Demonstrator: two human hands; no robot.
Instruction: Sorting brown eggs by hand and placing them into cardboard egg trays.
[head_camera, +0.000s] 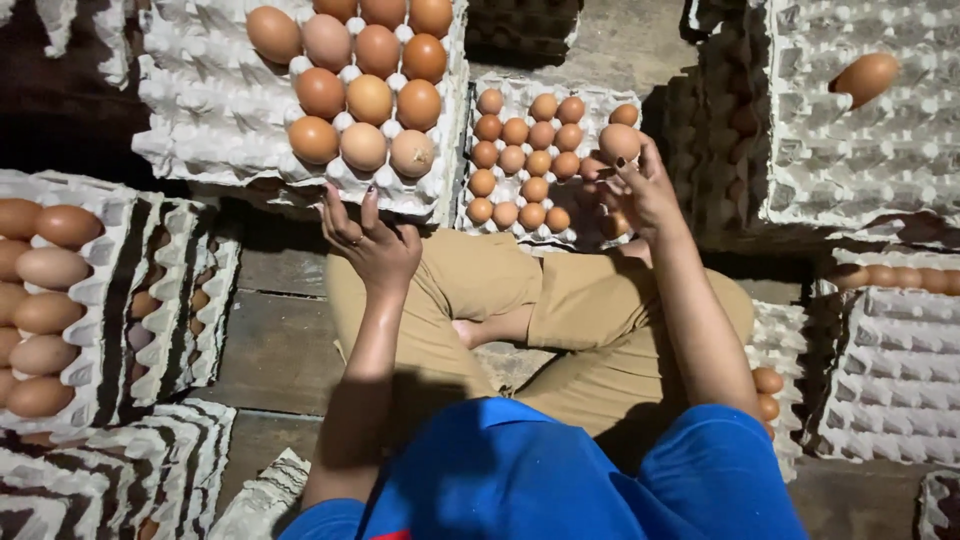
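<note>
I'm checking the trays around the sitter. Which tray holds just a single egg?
The grey tray at upper right: one brown egg sits on it, while the other egg-holding trays carry many.

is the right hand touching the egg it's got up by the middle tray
Touching. The head view shows the right hand with its fingers wrapped under the brown egg, holding it above the tray; no gap shows between them.

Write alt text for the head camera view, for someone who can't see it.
A seated person's right hand holds a brown egg above a half-filled tray, while the left hand touches the edge of a nearer tray of eggs. Stacked egg trays surround them on a wooden floor.
</note>
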